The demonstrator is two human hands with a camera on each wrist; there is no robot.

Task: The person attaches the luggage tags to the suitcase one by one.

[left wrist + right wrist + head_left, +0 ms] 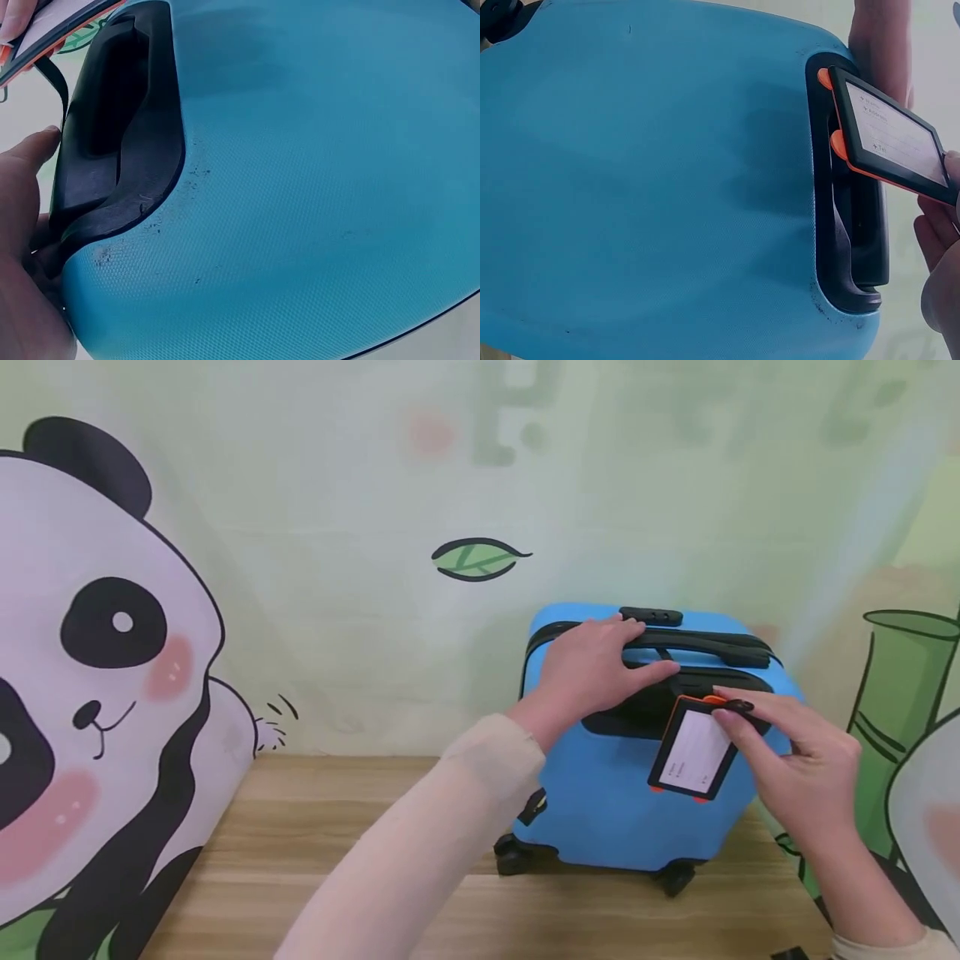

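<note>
A blue hard-shell suitcase [630,802] stands upright on its wheels, with a black carry handle [697,645] across its top. My left hand [592,664] rests on the top beside the handle's left end, its thumb stretched to the right; its fingers are partly hidden in the left wrist view. My right hand [810,752] pinches a black luggage tag [693,752] with orange edges by its upper corner. The tag's white card [892,135] shows small print. A black strap [54,81] runs between tag and suitcase. Behind the tag is a black recessed grip [866,225].
The suitcase stands on a wood-grain surface [337,835], close to a printed backdrop [337,610] with a panda and bamboo. Black wheels [678,877] show below the case. A dark object [789,953] is cut off by the bottom edge near my right sleeve.
</note>
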